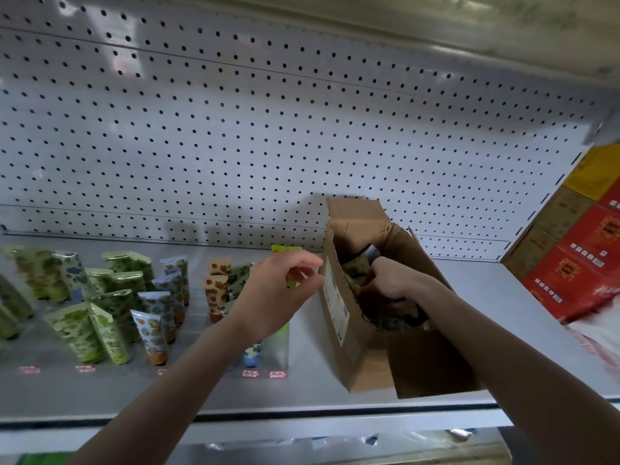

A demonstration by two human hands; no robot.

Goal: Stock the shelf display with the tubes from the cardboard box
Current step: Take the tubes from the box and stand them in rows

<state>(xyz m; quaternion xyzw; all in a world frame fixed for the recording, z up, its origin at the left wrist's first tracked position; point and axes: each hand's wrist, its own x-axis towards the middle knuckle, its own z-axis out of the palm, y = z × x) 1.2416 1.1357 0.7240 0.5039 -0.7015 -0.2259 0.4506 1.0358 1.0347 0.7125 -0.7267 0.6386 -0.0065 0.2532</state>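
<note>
Right hand (391, 280) is reaching inside the cardboard box (339, 317) at centre right, fingers gripping tubes (359, 265), left hand (278, 290) is hovering slack-fingered beside it; lifting out and standing them on the shelf (302, 391) is pending.

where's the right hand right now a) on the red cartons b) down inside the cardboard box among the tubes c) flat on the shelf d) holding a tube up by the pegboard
b: the right hand is down inside the open cardboard box, its fingers curled round tubes packed there.
</note>
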